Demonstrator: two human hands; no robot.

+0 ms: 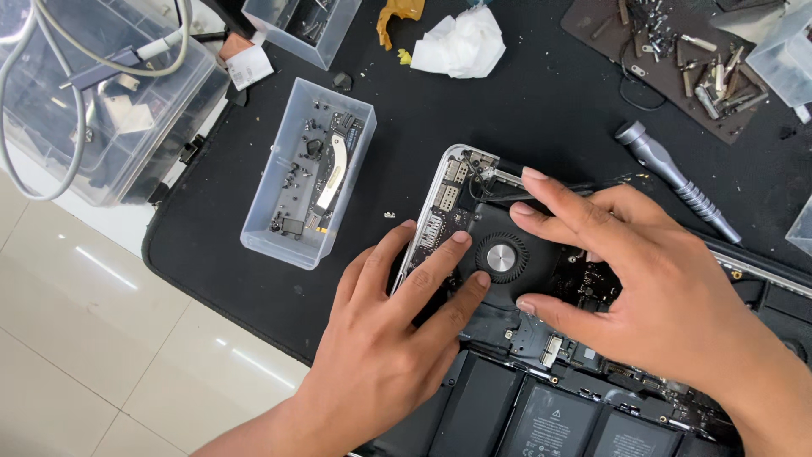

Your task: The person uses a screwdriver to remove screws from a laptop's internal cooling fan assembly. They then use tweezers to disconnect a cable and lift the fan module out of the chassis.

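Observation:
An opened laptop (592,398) lies bottom-up on a black mat, its circuit board, round black fan (501,257) and black battery cells exposed. My left hand (389,338) rests on the laptop's left edge, its fingertips touching the board and the fan's rim. My right hand (643,271) lies spread over the board to the right of the fan, fingers apart, its fingertips touching the top of the fan housing and the board below it. Neither hand holds a tool.
A clear plastic tray (309,173) with small parts and a flat cable sits left of the laptop. A grey screwdriver (677,179) lies at the upper right. A dark pad (668,51) holds several screws and bits. Crumpled tissue (459,44) and clear bins (93,93) stand behind.

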